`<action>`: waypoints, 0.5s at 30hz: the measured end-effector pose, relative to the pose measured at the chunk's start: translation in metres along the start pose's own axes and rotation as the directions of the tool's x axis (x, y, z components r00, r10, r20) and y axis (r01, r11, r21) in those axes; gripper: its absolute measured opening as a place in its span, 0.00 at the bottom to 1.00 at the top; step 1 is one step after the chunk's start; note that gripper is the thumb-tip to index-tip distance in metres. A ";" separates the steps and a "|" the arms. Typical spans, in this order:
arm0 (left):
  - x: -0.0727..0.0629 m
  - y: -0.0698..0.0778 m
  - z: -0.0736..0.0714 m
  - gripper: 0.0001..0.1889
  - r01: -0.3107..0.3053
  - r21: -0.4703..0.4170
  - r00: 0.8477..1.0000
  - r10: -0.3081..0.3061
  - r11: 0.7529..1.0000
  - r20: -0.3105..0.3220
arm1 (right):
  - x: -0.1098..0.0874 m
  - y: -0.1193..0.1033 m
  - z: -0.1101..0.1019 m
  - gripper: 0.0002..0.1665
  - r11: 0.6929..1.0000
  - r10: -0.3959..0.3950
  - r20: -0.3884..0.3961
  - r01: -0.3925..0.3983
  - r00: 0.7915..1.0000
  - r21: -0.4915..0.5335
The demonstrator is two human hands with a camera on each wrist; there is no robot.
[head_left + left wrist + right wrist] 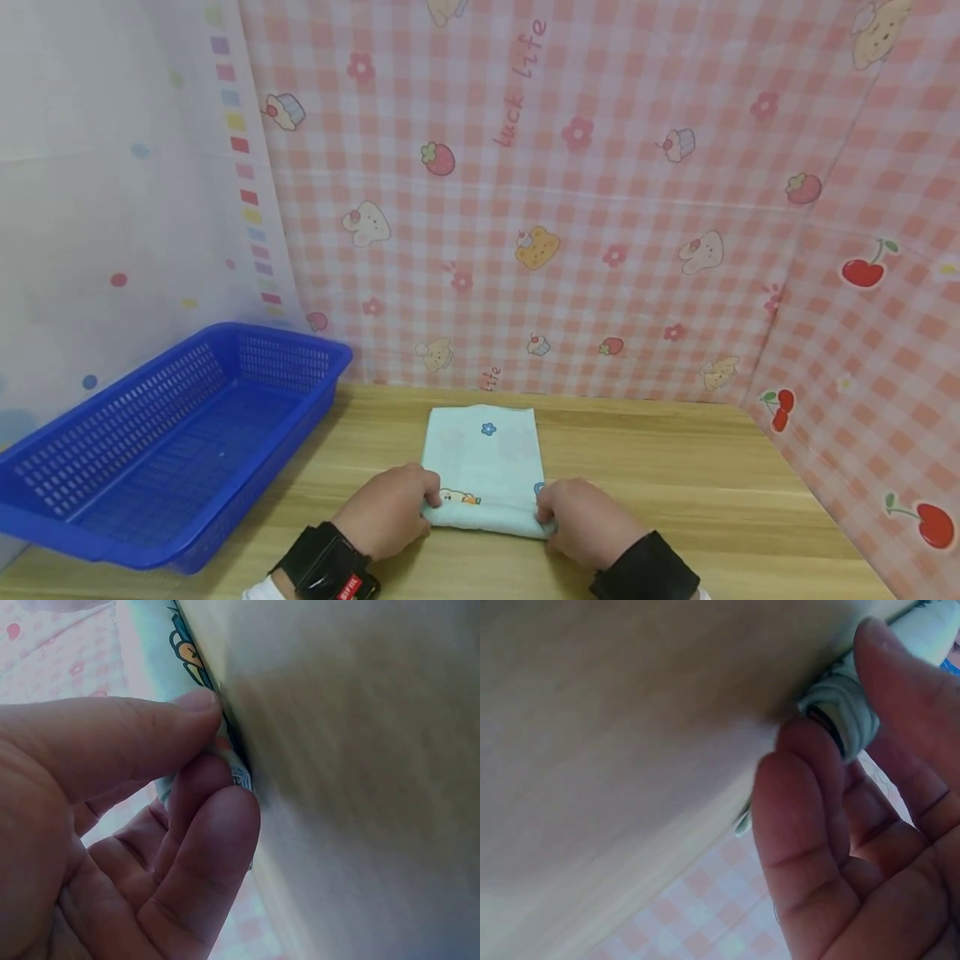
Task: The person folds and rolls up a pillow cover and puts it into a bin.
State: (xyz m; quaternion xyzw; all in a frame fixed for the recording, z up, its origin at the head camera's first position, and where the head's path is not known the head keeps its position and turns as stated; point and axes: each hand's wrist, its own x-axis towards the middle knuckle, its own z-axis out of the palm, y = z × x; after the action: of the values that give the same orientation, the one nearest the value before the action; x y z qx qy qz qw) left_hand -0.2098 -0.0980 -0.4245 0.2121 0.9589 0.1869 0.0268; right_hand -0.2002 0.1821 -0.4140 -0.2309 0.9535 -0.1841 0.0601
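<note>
- while the left hand (390, 510) pinches the left end of the near edge of the pale mint cloth (483, 458) between thumb and fingers, the right hand (588, 518) grips the right end of that same edge in a like pinch.
- the cloth lies on the wooden counter (645, 458), between the two hands, its far part flat and its near edge rolled into a thick band; the right wrist view shows the layers coiled at the end of the roll.
- a blue flower is printed near the cloth's far edge, and a small cartoon figure shows just above the roll, near the left thumb.
- each wrist wears a black band, the left one (324, 560) with a red label, the right one (647, 571) plain where visible.
- to the left on the counter, well apart from the cloth, stands a blue plastic basket (262, 475) with perforated sides.
- behind hangs a pink checked sheet (480, 321) printed with strawberries, cupcakes and the words "luck life"; a white dotted sheet (97, 183) hangs at the left.
</note>
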 end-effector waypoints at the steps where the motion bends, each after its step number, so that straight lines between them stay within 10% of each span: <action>1: 0.000 0.000 0.000 0.11 0.002 -0.003 1.000 -0.002 1.000 0.000 | 0.000 0.000 0.000 0.14 1.000 -0.006 -0.003 0.006 1.000 -0.008; 15: -0.001 -0.012 -0.002 0.07 0.026 -0.178 1.000 -0.023 0.984 0.019 | 0.000 0.011 -0.004 0.10 0.991 -0.121 0.047 0.118 0.992 0.058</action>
State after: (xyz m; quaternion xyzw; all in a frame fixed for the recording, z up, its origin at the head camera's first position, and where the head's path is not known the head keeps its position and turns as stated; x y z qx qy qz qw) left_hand -0.2139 -0.1090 -0.4270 0.1988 0.9405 0.2697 0.0560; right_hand -0.2055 0.1930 -0.4145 -0.2906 0.9307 -0.2076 0.0790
